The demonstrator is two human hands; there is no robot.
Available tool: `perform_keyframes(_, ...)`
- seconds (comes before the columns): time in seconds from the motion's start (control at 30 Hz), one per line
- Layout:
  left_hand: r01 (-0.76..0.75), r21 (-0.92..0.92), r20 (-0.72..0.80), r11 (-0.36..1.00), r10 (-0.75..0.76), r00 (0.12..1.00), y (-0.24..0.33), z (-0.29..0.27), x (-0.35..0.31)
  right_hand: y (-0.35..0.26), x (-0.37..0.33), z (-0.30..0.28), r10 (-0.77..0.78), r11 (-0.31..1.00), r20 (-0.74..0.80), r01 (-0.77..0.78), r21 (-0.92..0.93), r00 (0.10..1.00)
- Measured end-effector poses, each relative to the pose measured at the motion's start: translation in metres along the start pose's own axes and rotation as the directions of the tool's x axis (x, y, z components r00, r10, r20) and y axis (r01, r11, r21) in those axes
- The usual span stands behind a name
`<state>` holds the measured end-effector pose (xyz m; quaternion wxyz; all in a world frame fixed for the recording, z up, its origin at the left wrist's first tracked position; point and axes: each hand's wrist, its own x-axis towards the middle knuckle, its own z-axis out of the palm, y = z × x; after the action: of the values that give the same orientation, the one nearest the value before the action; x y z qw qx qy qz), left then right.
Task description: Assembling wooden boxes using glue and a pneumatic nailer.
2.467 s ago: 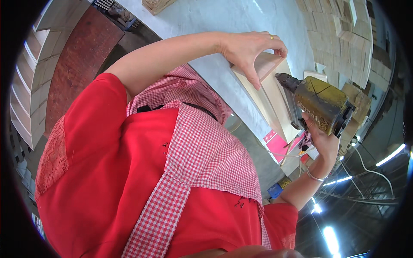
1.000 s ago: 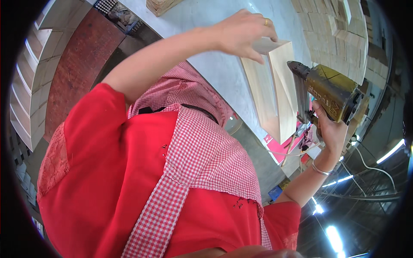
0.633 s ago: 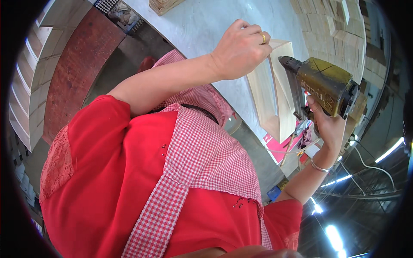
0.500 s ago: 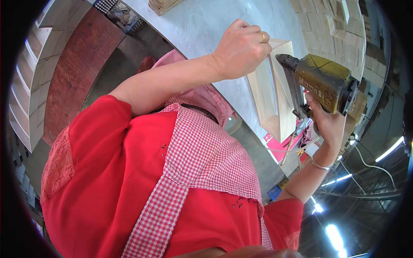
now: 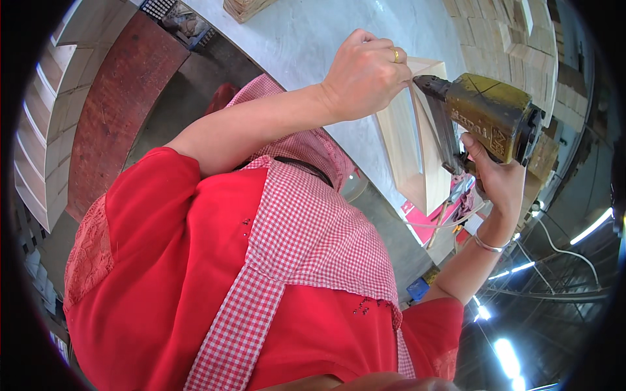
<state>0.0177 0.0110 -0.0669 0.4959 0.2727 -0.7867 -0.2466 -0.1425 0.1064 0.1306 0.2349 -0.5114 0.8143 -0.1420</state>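
Note:
My right hand (image 5: 499, 174), a metal bangle at its wrist, is wrapped round the grip of a worn yellow-and-black pneumatic nail gun (image 5: 489, 114). The nail gun's dark nose rests at or very near the upper corner of a pale wooden frame (image 5: 428, 176), just beside my left hand. That frame stands on edge, made of thin boards joined at the corners. My left hand (image 5: 368, 77), with a gold ring, is closed on the frame's upper end; its fingertips are partly hidden behind the hand.
The frame stands on a pale worktable (image 5: 313, 45). Stacked wooden pieces (image 5: 502, 52) fill its far right, and another wood bundle (image 5: 248, 8) lies at the back. Left are a reddish board (image 5: 124, 104) and stacked pale boxes (image 5: 39, 140). A thin hose (image 5: 450, 225) hangs near the gun.
The nail gun has moved slightly left and up with my right hand, bringing its nose to the frame's corner. My left hand stays almost where it was.

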Motion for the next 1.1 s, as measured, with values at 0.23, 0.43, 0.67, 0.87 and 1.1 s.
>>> perform_keyframes(0.23,0.153,-0.193,0.075,0.969,-0.141,0.987,-0.002,0.001,-0.006,-0.009,0.001,0.001,0.047,0.999,0.033,-0.046,-0.015,0.998)
perform_keyframes(0.43,0.306,-0.181,0.278,0.935,-0.25,0.927,-0.028,0.017,-0.019,0.024,-0.03,-0.011,0.015,0.998,-0.227,-0.027,-0.048,0.974)
perform_keyframes(0.67,0.12,-0.014,0.407,0.993,-0.104,0.908,-0.03,-0.004,-0.007,0.115,-0.111,-0.039,0.42,0.903,-0.54,-0.393,0.172,0.729)
perform_keyframes(0.87,0.034,0.374,0.563,0.927,-0.257,0.786,-0.03,-0.045,0.04,0.25,-0.191,0.022,0.262,0.913,-0.59,-0.394,-0.104,0.764)
perform_keyframes(1.1,0.019,0.473,0.59,0.881,-0.333,0.736,-0.043,-0.046,0.054,0.331,-0.201,0.104,0.435,0.67,-0.625,-0.697,-0.257,0.648)
